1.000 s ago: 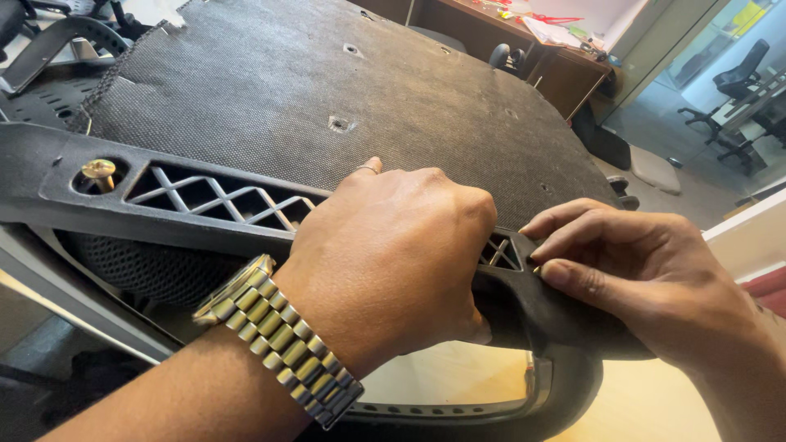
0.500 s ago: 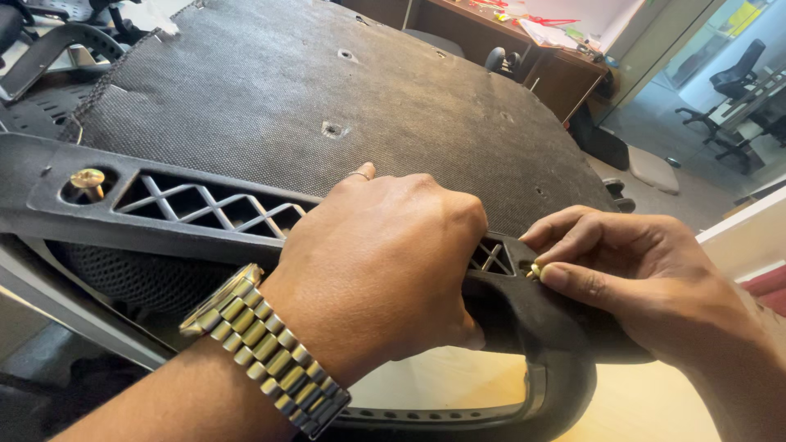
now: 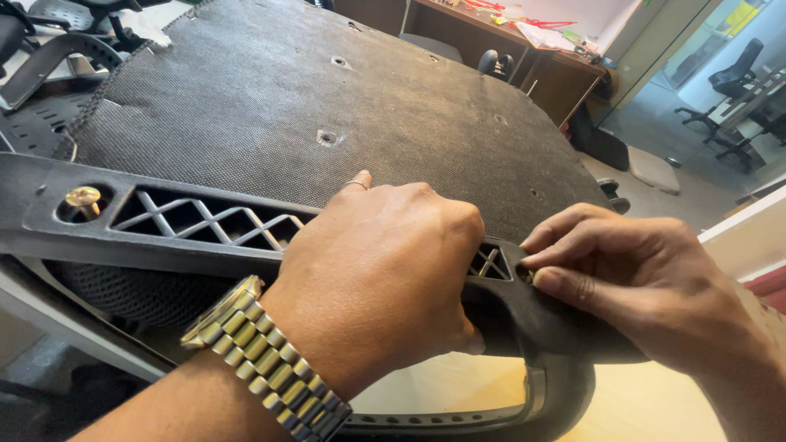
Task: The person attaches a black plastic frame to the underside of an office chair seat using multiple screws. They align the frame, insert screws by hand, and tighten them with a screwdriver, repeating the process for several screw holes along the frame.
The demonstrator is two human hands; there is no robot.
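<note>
A black plastic chair bracket with a lattice of openings lies across the grey fabric underside of an upturned chair seat. My left hand, with a metal watch on its wrist, is wrapped over the bracket's middle and grips it. My right hand has its thumb and fingertips pinched together at a hole on the bracket's right end, on a small brass screw that the fingers almost wholly hide. A brass bolt stands in the hole at the bracket's left end.
A curved black armrest loop hangs below the bracket. More black chair parts lie at the far left. A wooden desk with clutter stands behind the seat, and an office chair is at the far right.
My right fingertips have closed tighter over the hole, hiding the brass glint seen half a second ago. My left hand keeps its grip on the bracket.
</note>
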